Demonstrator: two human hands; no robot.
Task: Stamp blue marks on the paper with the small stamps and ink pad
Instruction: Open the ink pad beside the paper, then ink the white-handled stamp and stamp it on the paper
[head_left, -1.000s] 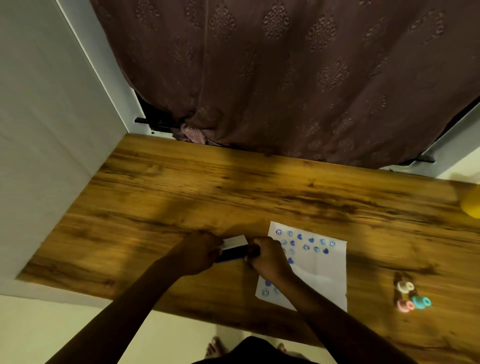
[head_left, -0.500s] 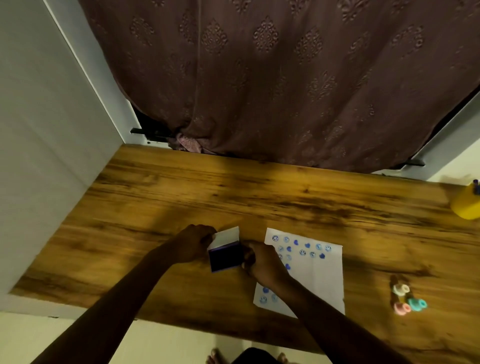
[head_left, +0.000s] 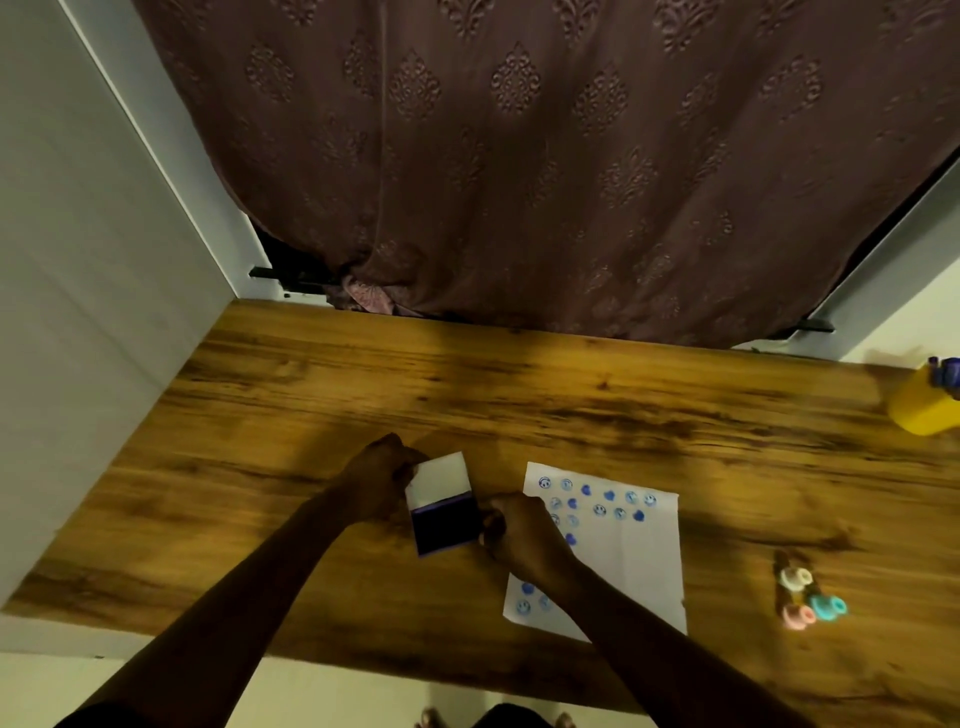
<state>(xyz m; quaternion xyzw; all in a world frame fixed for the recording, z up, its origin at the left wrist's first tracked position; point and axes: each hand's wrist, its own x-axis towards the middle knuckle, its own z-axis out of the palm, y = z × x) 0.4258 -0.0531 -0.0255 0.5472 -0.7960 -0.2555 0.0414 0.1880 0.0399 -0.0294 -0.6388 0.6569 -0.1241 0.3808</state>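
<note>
The ink pad (head_left: 447, 522) lies open on the wooden table, its dark blue pad facing up and its white lid (head_left: 441, 475) tilted back. My left hand (head_left: 382, 480) grips the lid's left edge. My right hand (head_left: 519, 535) holds the pad's right side, resting over the left part of the white paper (head_left: 623, 561). The paper carries several blue stamped marks. Three small stamps (head_left: 808, 597), cream, pink and teal, lie together on the table to the right of the paper, away from both hands.
A yellow container (head_left: 922, 405) with a blue-topped item in it stands at the table's far right edge. A brown patterned curtain (head_left: 519, 182) hangs behind the table. A white wall borders the table's left side.
The ink pad's lid has swung from nearly shut to fully open, exposing the dark blue pad. Both hands stayed on the case.
</note>
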